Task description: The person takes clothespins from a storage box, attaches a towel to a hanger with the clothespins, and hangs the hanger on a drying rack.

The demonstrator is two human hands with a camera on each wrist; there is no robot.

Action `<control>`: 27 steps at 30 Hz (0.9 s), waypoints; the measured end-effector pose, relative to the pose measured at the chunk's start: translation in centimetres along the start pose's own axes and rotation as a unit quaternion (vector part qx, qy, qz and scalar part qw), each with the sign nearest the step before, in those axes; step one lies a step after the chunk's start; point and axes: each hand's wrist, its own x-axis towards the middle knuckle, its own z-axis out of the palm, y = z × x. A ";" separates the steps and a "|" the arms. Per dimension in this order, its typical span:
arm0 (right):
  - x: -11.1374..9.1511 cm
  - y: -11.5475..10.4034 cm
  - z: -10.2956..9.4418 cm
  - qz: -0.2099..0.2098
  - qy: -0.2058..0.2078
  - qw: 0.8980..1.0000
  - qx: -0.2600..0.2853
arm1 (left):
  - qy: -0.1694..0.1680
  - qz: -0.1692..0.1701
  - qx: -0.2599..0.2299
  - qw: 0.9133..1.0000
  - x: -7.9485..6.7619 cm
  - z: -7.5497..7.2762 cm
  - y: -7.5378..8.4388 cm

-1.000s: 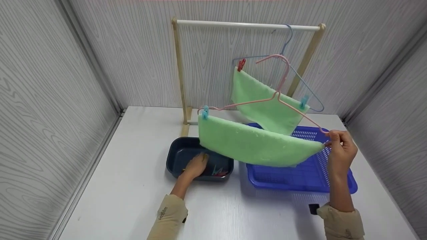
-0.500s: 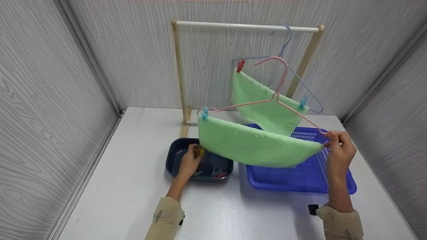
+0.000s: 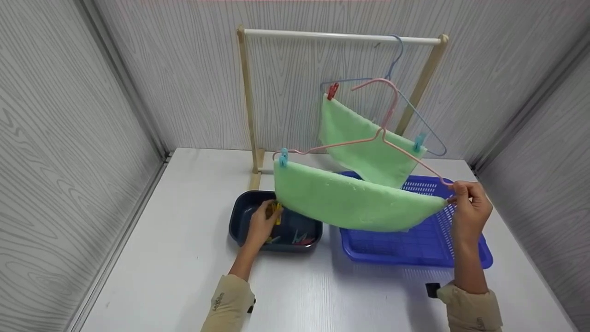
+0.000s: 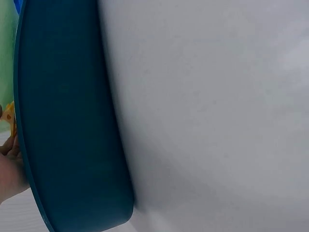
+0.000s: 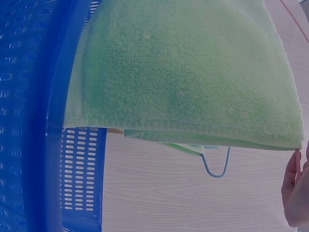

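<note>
Over the dark teal basin [image 3: 236, 226], my left hand [image 3: 262, 224] pinches a yellow clothespin [image 3: 278, 216]. The left wrist view shows the same yellow clothespin [image 4: 8, 117] at the fingers, just past the basin's wall [image 4: 67, 116]. My right hand [image 3: 471, 210] grips the right end of a pink hanger [image 3: 343, 141] together with a corner of a green towel [image 3: 355, 200]. A light blue clothespin [image 3: 283, 157] fastens the towel's other corner to the hanger's left end. In the right wrist view the towel [image 5: 188, 72] stretches from the hand [image 5: 295, 195].
Behind, a blue hanger [image 3: 417, 108] hangs from a rack's white bar [image 3: 322, 33], carrying another green towel [image 3: 355, 138] with a red clothespin [image 3: 333, 91] and a light blue one. A blue basket [image 3: 401, 251] stands beneath the towels. Several clothespins [image 3: 302, 238] lie in the basin.
My left hand has risen from the basin's floor toward its back, a yellow clothespin now showing between the fingers and turned slightly. My right hand stays at the hanger's end.
</note>
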 end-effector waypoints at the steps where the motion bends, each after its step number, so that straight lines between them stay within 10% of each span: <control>1: 0.1 0.2 -0.1 0.000 0.000 1.000 -0.002 | 0.001 0.000 -0.005 1.000 0.0 0.0 0.0; 27: 0.1 0.5 -0.1 -0.007 0.002 0.999 -0.036 | 0.021 -0.015 -0.115 0.993 -0.9 -1.9 4.4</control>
